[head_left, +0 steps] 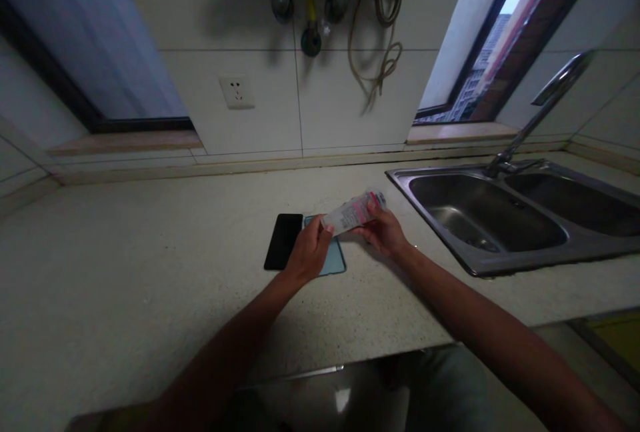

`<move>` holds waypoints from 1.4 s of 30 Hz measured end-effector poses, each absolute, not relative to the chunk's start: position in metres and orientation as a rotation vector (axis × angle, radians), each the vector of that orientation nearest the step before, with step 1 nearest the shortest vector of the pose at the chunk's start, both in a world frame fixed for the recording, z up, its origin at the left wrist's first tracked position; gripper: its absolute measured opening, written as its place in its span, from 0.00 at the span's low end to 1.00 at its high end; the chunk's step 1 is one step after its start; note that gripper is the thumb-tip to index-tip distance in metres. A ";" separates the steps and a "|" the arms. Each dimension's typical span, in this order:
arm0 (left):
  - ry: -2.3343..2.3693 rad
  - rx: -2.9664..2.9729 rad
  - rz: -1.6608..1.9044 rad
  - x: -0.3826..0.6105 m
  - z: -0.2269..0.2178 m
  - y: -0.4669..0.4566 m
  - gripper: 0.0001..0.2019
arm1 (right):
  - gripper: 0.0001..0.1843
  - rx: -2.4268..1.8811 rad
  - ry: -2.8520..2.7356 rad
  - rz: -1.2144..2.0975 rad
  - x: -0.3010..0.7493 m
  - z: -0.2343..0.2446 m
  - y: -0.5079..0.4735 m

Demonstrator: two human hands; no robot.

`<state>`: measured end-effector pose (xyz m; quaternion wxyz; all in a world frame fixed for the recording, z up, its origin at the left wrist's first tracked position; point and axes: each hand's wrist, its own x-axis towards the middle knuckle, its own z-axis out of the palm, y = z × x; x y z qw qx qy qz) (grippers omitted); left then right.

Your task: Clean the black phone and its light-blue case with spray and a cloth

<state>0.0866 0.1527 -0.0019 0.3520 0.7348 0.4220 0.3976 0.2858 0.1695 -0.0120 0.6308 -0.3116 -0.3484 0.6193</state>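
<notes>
Between my two hands is a clear plastic packet (349,215) with pink and dark print, held tilted above the counter. My left hand (310,245) is closed on its lower left end, thumb on top. Around the right end my right hand (384,229) is closed, with the thumb over the pink print. What lies inside the packet I cannot make out. Below my left hand a tablet-like case lies on the counter, with a black panel (283,240) at left and a light blue panel (334,260) at right. My left hand partly hides both.
A steel double-bowl sink (480,265) with a tall faucet (520,132) is set into the counter (150,285) at right. On the wall are a socket (237,93), pipe valves (311,41) and a hanging cord (385,69). Windows flank the wall on both sides.
</notes>
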 end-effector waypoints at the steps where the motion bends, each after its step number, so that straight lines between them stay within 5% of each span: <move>1: 1.104 1.940 1.045 0.087 -0.002 0.152 0.18 | 0.22 -0.691 -0.797 1.428 0.286 -0.013 0.169; 42: 1.233 2.271 1.008 0.086 -0.014 0.175 0.22 | 0.19 -0.658 -0.738 1.438 0.282 -0.014 0.171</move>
